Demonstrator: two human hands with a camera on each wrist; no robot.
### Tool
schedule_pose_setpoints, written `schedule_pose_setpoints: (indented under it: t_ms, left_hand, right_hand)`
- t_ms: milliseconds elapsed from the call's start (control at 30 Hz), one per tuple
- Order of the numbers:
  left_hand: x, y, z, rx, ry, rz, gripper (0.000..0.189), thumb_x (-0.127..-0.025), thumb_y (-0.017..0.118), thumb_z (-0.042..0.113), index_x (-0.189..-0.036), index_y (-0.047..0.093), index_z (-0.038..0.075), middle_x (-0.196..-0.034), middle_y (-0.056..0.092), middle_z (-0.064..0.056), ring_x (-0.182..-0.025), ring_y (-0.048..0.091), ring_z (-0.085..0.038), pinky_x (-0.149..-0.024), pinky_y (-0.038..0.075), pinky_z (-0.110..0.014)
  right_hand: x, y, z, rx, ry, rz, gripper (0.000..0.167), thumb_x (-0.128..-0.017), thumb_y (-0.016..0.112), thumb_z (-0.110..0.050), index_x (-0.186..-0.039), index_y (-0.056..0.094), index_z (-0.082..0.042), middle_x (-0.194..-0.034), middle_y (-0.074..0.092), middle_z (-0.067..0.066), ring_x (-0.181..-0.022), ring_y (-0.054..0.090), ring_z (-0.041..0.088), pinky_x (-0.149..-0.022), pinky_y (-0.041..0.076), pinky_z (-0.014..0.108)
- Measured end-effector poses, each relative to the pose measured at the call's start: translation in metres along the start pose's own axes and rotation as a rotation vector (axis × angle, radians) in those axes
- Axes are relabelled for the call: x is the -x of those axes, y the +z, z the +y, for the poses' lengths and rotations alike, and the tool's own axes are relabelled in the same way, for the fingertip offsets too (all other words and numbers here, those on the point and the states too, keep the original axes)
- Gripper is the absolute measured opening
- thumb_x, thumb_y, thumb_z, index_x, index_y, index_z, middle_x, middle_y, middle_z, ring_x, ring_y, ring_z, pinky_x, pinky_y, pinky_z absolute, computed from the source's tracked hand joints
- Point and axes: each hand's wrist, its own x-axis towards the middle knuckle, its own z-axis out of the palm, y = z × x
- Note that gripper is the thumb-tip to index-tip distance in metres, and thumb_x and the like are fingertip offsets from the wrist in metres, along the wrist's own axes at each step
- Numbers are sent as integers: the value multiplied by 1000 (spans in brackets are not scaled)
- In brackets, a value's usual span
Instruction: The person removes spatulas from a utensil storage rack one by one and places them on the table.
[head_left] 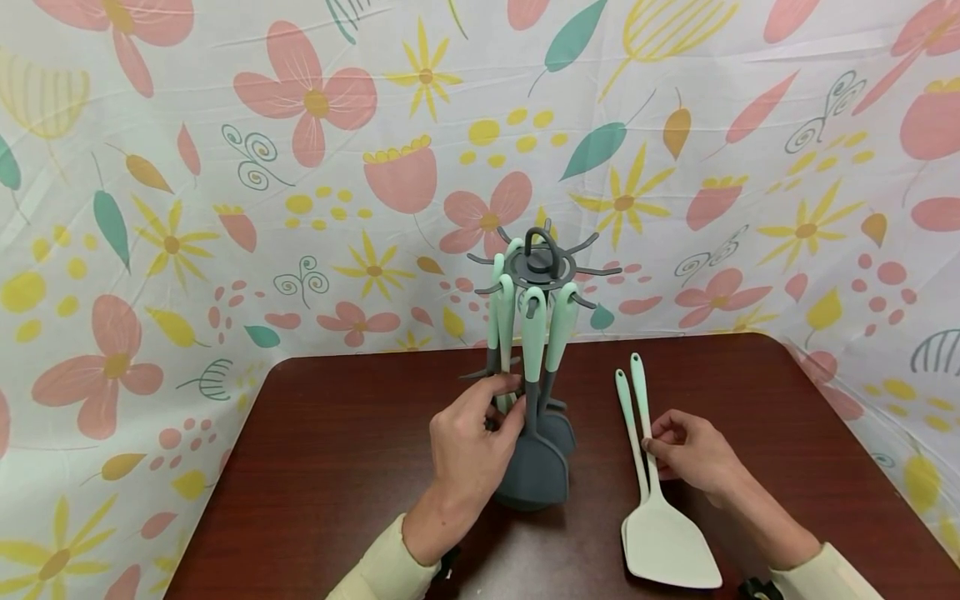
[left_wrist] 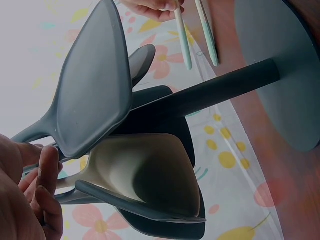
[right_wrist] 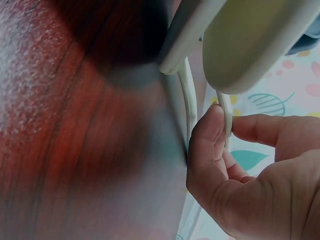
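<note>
My left hand (head_left: 474, 437) reaches in at the left side of a dark grey utensil rack (head_left: 542, 268). Its thumb and index finger pinch the handle of a cream spatula (left_wrist: 145, 170) that hangs there, partly covered by grey utensils. In front of it hangs a grey turner (head_left: 536, 471) with a mint-green handle. To the right, my right hand (head_left: 693, 454) pinches the handle of a cream turner (head_left: 671, 546) between thumb and fingers. A second cream turner (head_left: 632, 442) lies mostly beneath that one, its handle to the left.
Several mint-green handles (head_left: 533, 329) hang from the rack's hooks. In the left wrist view the rack's post (left_wrist: 215, 94) rises from a round base (left_wrist: 285, 75). The brown table (head_left: 322, 467) ends at a flower-patterned cloth (head_left: 315, 217) behind.
</note>
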Motion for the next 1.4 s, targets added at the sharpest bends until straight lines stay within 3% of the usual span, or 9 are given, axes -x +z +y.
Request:
schedule_pose_setpoints:
  t_ms: [533,1400]
  left_hand:
    - [-1,0,0,12,5,-2,25,-92,85,12,-116,77,14,-101,79,3,-60,63,-2,-55,50,-14]
    - [1,1,-1,13,-5,-9,26,-92,85,12,-117,76,14,-103,79,3,-61,64,-2,-56,51,-13]
  right_hand:
    - [-2,3,8,58,52,-12,21,-100,71,-5,-110,59,9,-87,65,14,-73,71,26,-66,64,40]
    - [-4,5,12,129,60,11,22,-98,74,-12,-106,62,5,-82,67,10,-70,68,23,-61,61,34]
